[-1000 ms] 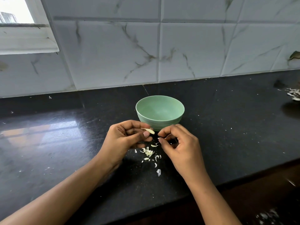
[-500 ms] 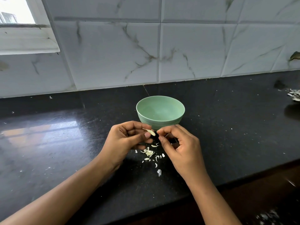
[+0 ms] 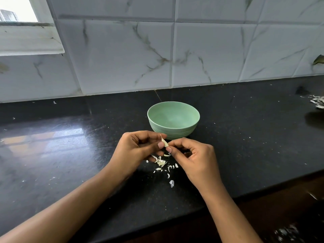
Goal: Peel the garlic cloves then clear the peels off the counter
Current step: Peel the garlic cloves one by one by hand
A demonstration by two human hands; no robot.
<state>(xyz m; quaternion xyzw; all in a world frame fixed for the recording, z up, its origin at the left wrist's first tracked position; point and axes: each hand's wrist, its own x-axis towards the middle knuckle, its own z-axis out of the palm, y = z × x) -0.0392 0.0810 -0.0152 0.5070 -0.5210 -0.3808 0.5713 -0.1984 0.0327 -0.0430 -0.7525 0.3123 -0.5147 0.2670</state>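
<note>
Just in front of the round, ribbed green bowl (image 3: 173,120), the left hand (image 3: 138,151) and right hand (image 3: 192,158) both pinch a pale, pointed garlic clove (image 3: 164,142). Thin papery peels (image 3: 162,163) lie scattered on the glossy black counter (image 3: 245,146) below it.

Lit by soft daylight from window (image 3: 17,9), upper left, blown out to white. Mirrored as pale, orange-tinged glare patch on glossy black counter (image 3: 52,146), left side. Casting only faint, diffuse shadows. Dimmer toward lower right corner. Sharp at centre; bowed by wide-angle distortion along tiled wall (image 3: 122,58), slightly smeared at far right edge.
</note>
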